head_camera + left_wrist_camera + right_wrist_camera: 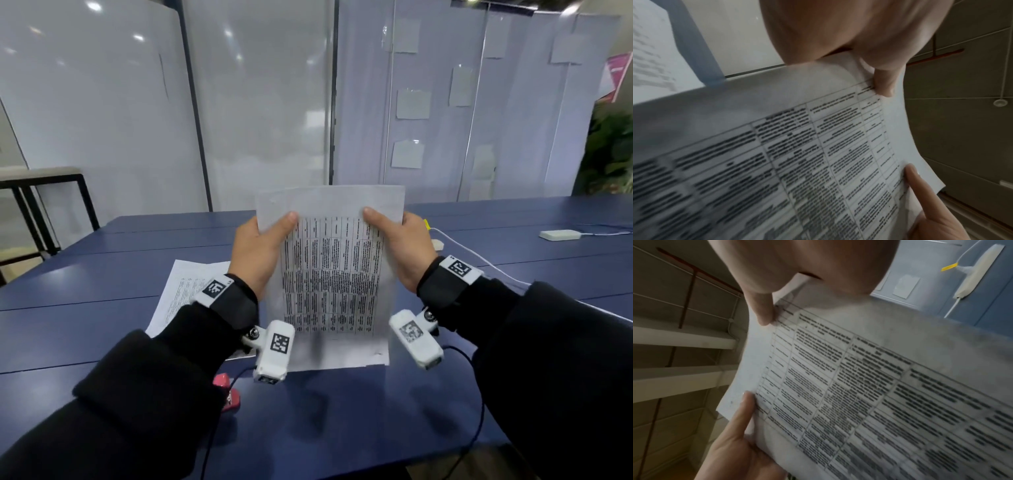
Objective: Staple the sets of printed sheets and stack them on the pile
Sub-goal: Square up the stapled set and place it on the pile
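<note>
I hold a set of printed sheets (334,274) upright over the blue table (342,411), its table of text facing me. My left hand (257,250) grips the set's left edge, thumb on the front. My right hand (402,250) grips the right edge the same way. In the left wrist view my left thumb (885,81) presses the sheets (797,154); the right wrist view shows my right thumb (764,311) on the sheets (859,386). The pile (181,291) lies flat on the table, left of the set. A red stapler (227,394) peeks out beside my left sleeve.
A white power strip (560,235) and a white cable (479,257) lie on the table's far right. A black-framed bench (44,178) stands off the table's left end. Glass partitions with taped papers rise behind the table.
</note>
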Demonstrator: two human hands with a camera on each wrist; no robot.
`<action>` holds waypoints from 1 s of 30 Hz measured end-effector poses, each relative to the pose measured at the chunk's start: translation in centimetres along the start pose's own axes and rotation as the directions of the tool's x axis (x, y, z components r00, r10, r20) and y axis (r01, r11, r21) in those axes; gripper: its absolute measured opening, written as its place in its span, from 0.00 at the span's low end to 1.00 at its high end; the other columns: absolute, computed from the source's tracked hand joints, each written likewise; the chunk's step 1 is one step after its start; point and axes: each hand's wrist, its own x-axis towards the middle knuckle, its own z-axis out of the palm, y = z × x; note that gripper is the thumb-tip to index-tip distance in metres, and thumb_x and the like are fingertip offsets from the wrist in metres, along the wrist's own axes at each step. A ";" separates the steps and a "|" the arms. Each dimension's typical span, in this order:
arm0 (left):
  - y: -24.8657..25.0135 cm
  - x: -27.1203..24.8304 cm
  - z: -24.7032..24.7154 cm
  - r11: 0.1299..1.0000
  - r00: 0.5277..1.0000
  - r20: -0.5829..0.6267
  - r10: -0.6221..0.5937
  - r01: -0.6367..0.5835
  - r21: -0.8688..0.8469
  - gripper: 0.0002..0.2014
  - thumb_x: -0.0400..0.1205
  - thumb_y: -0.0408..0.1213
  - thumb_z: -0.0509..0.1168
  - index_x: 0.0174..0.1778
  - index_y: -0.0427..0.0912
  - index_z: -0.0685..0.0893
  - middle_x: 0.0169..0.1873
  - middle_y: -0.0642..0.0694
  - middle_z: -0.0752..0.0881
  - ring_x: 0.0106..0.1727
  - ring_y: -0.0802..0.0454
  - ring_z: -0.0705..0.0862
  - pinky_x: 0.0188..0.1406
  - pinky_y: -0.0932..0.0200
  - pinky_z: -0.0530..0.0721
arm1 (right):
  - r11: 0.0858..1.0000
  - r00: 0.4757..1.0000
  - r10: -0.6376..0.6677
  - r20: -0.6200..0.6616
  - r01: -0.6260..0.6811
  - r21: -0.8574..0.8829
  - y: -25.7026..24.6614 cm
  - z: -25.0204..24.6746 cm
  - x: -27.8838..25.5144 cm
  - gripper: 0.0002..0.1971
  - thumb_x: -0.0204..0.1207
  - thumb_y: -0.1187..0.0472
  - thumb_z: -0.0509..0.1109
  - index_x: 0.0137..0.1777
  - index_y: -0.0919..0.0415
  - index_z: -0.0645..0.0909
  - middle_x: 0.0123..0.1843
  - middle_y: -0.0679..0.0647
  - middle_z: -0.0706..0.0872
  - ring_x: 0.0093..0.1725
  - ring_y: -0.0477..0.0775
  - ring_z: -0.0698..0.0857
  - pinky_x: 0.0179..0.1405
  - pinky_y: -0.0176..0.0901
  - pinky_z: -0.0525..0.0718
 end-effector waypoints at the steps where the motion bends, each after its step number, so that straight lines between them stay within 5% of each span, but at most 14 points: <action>1: -0.5 -0.3 -0.1 1.000 1.000 0.000 -0.016 0.016 0.010 0.07 0.85 0.38 0.74 0.58 0.44 0.91 0.53 0.52 0.95 0.60 0.54 0.92 0.70 0.49 0.85 | 1.000 1.000 0.002 -0.002 -0.002 0.000 0.6 -0.1 -0.2 0.10 0.82 0.63 0.76 0.60 0.65 0.89 0.58 0.60 0.94 0.59 0.60 0.92 0.70 0.62 0.86; 5: 0.5 -0.3 -0.3 1.000 1.000 0.013 -0.006 0.006 0.002 0.07 0.85 0.37 0.73 0.57 0.42 0.92 0.54 0.46 0.95 0.61 0.47 0.92 0.72 0.39 0.85 | 0.999 0.999 -0.034 -0.025 0.034 0.002 -0.1 -0.1 -0.4 0.10 0.83 0.62 0.75 0.59 0.66 0.89 0.56 0.61 0.94 0.55 0.58 0.93 0.61 0.56 0.91; 10: 1.6 -1.3 0.1 0.998 0.998 0.029 0.064 -0.065 0.022 0.09 0.86 0.34 0.71 0.61 0.38 0.91 0.53 0.50 0.95 0.59 0.53 0.93 0.62 0.56 0.89 | 0.997 0.996 -0.069 -0.052 0.069 0.015 -1.0 0.3 -0.8 0.08 0.83 0.64 0.74 0.58 0.66 0.88 0.57 0.63 0.94 0.56 0.61 0.93 0.61 0.57 0.91; 14: 0.4 -2.4 0.0 0.997 0.999 0.010 0.038 -0.039 0.074 0.10 0.85 0.34 0.73 0.62 0.40 0.92 0.53 0.53 0.95 0.59 0.57 0.92 0.67 0.55 0.87 | 0.999 0.997 -0.016 -0.071 0.018 0.028 -0.1 0.7 -1.9 0.11 0.83 0.65 0.74 0.62 0.69 0.88 0.55 0.62 0.94 0.53 0.59 0.93 0.63 0.63 0.89; 19: 2.8 -1.3 0.5 0.992 0.992 0.019 0.121 -0.121 0.038 0.11 0.86 0.31 0.72 0.63 0.34 0.90 0.53 0.50 0.95 0.57 0.57 0.92 0.56 0.66 0.87 | 0.994 0.992 -0.084 -0.089 0.089 0.058 -2.3 1.3 -0.5 0.07 0.83 0.64 0.75 0.57 0.65 0.89 0.57 0.62 0.94 0.59 0.63 0.92 0.63 0.59 0.90; 24: -0.7 -3.1 -0.4 0.989 0.999 0.051 -0.015 0.007 0.147 0.06 0.85 0.40 0.74 0.56 0.49 0.92 0.53 0.54 0.95 0.59 0.56 0.92 0.70 0.45 0.86 | 1.000 0.998 -0.011 -0.060 0.012 0.014 1.6 0.2 -2.0 0.08 0.82 0.64 0.76 0.59 0.63 0.90 0.55 0.54 0.95 0.59 0.54 0.93 0.59 0.48 0.90; 30: 0.3 -2.6 -0.6 0.994 0.999 0.034 -0.002 -0.001 0.107 0.06 0.85 0.40 0.74 0.56 0.48 0.92 0.52 0.54 0.95 0.58 0.55 0.92 0.67 0.49 0.87 | 0.999 0.998 -0.047 -0.037 0.047 0.018 0.7 0.0 -1.7 0.10 0.83 0.64 0.75 0.61 0.66 0.89 0.56 0.55 0.95 0.58 0.54 0.93 0.58 0.44 0.91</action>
